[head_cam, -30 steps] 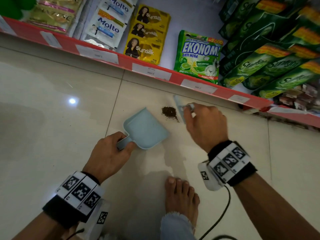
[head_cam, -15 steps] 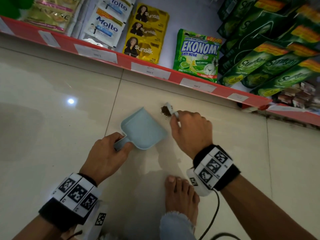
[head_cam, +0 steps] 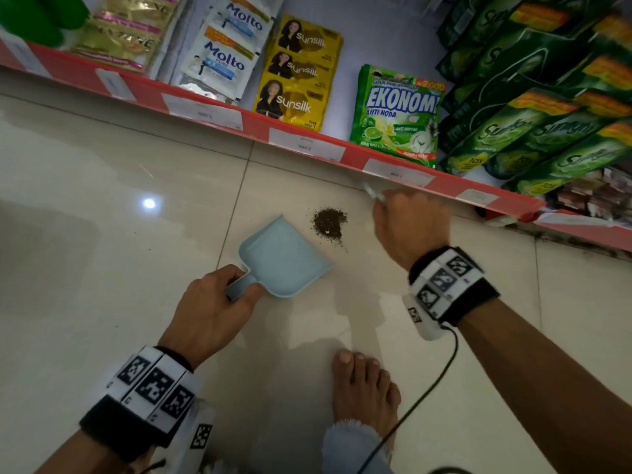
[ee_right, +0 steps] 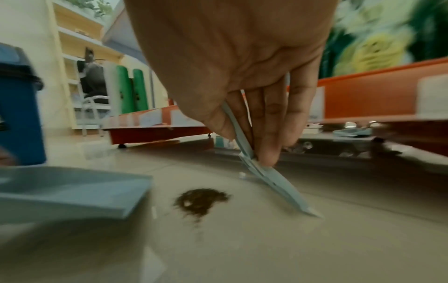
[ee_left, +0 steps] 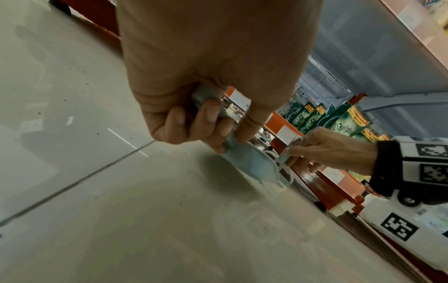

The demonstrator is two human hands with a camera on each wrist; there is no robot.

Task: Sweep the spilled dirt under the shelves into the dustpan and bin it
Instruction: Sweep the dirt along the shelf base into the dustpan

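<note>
A small pile of dark dirt (head_cam: 329, 224) (ee_right: 200, 200) lies on the pale tiled floor in front of the bottom shelf. A light blue dustpan (head_cam: 283, 256) (ee_right: 72, 189) rests flat on the floor just left of the pile, its mouth toward it. My left hand (head_cam: 219, 302) (ee_left: 206, 118) grips its short handle. My right hand (head_cam: 407, 220) (ee_right: 254, 122) pinches a small light blue brush (ee_right: 271, 178) (head_cam: 372, 193), held to the right of the pile near the shelf edge, its tip on the floor.
The red-edged bottom shelf (head_cam: 307, 145) carries sachets and green soap pouches (head_cam: 396, 111). A blue bin (ee_right: 19, 114) stands on the floor to the left in the right wrist view. My bare foot (head_cam: 362, 388) is planted just behind the dustpan. A cable (head_cam: 427, 388) hangs from my right wrist.
My right hand with the brush has swung back to the right, away from the pile toward the shelf edge. The dirt pile sits close to the dustpan mouth. The left hand and dustpan held still.
</note>
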